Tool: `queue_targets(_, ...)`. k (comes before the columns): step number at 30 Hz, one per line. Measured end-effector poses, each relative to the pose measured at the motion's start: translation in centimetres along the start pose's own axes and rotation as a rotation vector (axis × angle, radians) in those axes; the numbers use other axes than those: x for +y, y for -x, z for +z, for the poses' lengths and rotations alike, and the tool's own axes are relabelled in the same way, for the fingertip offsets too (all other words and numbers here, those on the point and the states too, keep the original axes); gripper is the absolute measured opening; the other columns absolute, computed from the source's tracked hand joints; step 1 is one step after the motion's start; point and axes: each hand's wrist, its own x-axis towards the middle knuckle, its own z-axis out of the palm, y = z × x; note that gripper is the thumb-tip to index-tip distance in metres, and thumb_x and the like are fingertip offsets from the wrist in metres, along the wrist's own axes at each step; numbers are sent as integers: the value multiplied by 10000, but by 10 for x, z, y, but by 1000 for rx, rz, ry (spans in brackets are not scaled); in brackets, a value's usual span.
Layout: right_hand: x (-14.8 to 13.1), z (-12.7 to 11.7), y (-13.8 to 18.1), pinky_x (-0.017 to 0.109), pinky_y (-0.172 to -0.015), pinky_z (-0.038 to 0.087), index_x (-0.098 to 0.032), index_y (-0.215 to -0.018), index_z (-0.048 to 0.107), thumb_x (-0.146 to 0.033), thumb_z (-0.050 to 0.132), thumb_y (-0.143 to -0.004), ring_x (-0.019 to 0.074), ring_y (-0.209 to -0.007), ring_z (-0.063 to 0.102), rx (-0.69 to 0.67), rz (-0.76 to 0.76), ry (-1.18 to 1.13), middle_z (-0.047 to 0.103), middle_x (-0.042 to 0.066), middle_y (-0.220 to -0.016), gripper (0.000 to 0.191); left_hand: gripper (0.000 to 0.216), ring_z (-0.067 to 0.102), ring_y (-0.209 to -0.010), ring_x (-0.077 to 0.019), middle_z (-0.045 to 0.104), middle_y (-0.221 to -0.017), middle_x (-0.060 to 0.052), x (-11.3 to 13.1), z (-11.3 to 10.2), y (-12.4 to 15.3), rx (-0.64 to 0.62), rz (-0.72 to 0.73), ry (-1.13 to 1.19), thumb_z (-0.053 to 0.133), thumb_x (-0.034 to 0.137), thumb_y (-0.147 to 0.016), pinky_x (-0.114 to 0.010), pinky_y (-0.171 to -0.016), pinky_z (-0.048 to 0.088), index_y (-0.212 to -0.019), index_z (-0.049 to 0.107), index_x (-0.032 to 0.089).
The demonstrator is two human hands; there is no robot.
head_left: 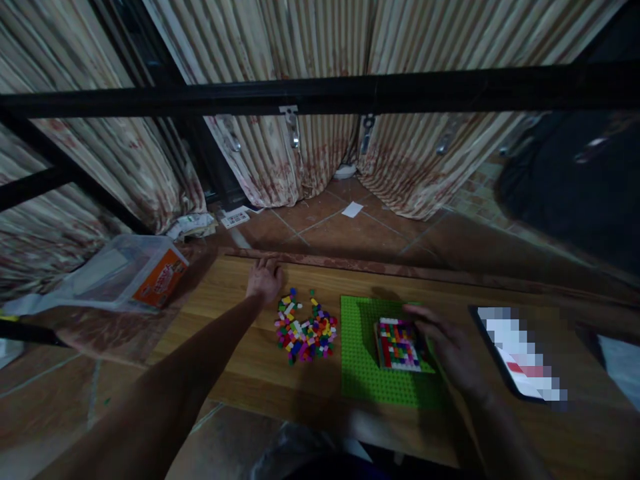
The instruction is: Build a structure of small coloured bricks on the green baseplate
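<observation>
A small block-shaped structure of colourful toy bricks stands on a green studded baseplate. My right hand is at its right side, one finger reaching over the upper right corner; the lower fingers are in shadow and the contact is hard to make out. Left of the baseplate lies a loose pile of small coloured bricks. Beyond that pile, my left hand rests on the far edge of the wooden table, fingers laid out, no brick seen in it.
A tablet or phone with a blurred screen lies to the right on the table. On the left is a clear plastic box with an orange label. A dark metal bar crosses in front of striped curtains.
</observation>
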Motion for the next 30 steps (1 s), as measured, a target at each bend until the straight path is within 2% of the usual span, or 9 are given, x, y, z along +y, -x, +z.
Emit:
queue_targets(2, -16, 4, 6, 388, -905, 472, -267, -1063, 689, -430, 549, -833, 258, -1067, 612, 120, -92, 86, 680, 31, -1138, 315, 352, 512, -1165, -270, 612, -1192, -119, 0, 0, 1, -4, 4, 4, 414, 297, -879, -407, -1052, 377, -1163, 575, 164)
queue_targets(4, -34, 18, 14, 388, -859, 495, -262, -1060, 678, -409, 561, -851, 253, -997, 633, 140, -150, 136, 678, 52, -1111, 282, 354, 506, -1173, -263, 610, -1192, -118, 1, 1, 1, 0, -4, 11, 417, 299, -880, -404, -1063, 365, -1170, 571, 167)
queue_targets(7, -55, 56, 26, 388, -858, 486, -271, -1038, 676, -314, 516, -896, 242, -980, 623, -8, -314, 185, 681, 63, -1048, 218, 349, 502, -1178, -260, 602, -1206, -119, 1, 0, 2, 6, -26, 30, 421, 303, -881, -415, -1059, 363, -1169, 571, 177)
queue_targets(10, -58, 103, 31, 385, -863, 477, -265, -1023, 678, -220, 504, -898, 238, -984, 606, -192, -422, 222, 684, 60, -1022, 219, 335, 508, -1167, -257, 608, -1193, -116, 2, -1, 3, -2, -23, 39, 419, 289, -881, -417, -1055, 364, -1155, 577, 179)
queue_targets(14, -54, 149, 23, 356, -854, 461, -230, -963, 680, -170, 499, -897, 220, -937, 597, -245, -450, 287, 676, 57, -962, 202, 323, 520, -1141, -269, 619, -1164, -121, 1, -1, 3, -7, -20, 17, 417, 294, -888, -413, -1032, 384, -1130, 589, 166)
queue_targets(18, -67, 170, 1, 317, -843, 434, -239, -911, 686, -162, 446, -934, 198, -912, 580, -263, -484, 383, 660, 42, -913, 254, 340, 517, -1149, -261, 607, -1202, -113, 1, 0, 3, -5, -30, 35, 432, 291, -884, -414, -1034, 384, -1173, 571, 178)
queue_targets(22, -79, 189, -25, 325, -887, 402, -228, -982, 686, -177, 447, -937, 208, -969, 542, -292, -545, 497, 642, 54, -955, 249, 375, 499, -1177, -265, 593, -1235, -113, 1, 1, 4, 16, -16, 35, 436, 285, -886, -417, -1040, 381, -1227, 545, 173)
queue_targets(26, -78, 212, -42, 356, -909, 380, -225, -983, 695, -220, 488, -926, 234, -1004, 495, -329, -586, 570, 617, 73, -993, 215, 364, 507, -1159, -268, 599, -1222, -109, 0, 2, 5, 19, -23, 20, 431, 292, -896, -418, -1031, 392, -1217, 553, 173)
queue_targets(30, -72, 222, -46, 371, -907, 374, -205, -943, 698, -224, 477, -934, 235, -1010, 472, -328, -617, 614, 598, 87, -1031, 222, 360, 508, -1156, -263, 602, -1217, -108, 0, 3, 5, 32, -8, 22, 437, 284, -895, -403, -1041, 387, -1216, 558, 176)
